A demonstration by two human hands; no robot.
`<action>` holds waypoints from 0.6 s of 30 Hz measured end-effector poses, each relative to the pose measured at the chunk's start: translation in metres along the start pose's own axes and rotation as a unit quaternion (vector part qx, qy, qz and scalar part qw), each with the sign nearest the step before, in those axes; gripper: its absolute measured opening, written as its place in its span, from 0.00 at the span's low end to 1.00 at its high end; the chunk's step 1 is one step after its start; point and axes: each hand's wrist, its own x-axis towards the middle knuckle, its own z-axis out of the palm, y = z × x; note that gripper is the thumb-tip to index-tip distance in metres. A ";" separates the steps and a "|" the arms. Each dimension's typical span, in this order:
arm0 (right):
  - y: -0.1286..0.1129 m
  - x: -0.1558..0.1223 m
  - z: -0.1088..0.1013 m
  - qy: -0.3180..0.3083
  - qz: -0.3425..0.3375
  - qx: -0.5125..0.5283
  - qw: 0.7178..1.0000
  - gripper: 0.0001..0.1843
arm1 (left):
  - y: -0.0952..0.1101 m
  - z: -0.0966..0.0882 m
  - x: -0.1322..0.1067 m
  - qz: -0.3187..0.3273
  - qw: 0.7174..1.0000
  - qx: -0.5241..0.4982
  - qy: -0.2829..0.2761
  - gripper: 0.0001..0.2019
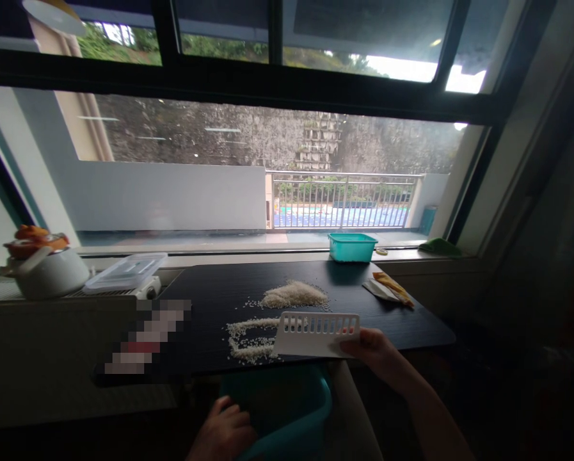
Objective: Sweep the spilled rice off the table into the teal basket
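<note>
The right hand [373,349] is closed on one end of a white slotted plastic panel [315,334], thumb on top, holding it on its long edge at the near edge of the table. The left hand [224,432] is lower down, fingers curled over the left rim of a teal tub [306,416] held under that edge. The black table [210,294] runs along a wide window [171,186], and the tub sits directly below the panel. At the far left stands a white pot [49,272] with orange things on top, and beside it a clear plastic box [126,272]. A small teal basket [352,246] stands at the table's far edge. A heap of rice [294,294] lies mid-table, and a thinner trail of rice [251,339] touches the panel's left end. A yellow wrapper [392,288] lies on the right.
</note>
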 end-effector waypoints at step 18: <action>0.008 0.001 -0.014 0.090 -0.006 0.006 0.996 0.18 | 0.001 -0.003 0.003 -0.011 1.000 -0.008 -0.019 0.10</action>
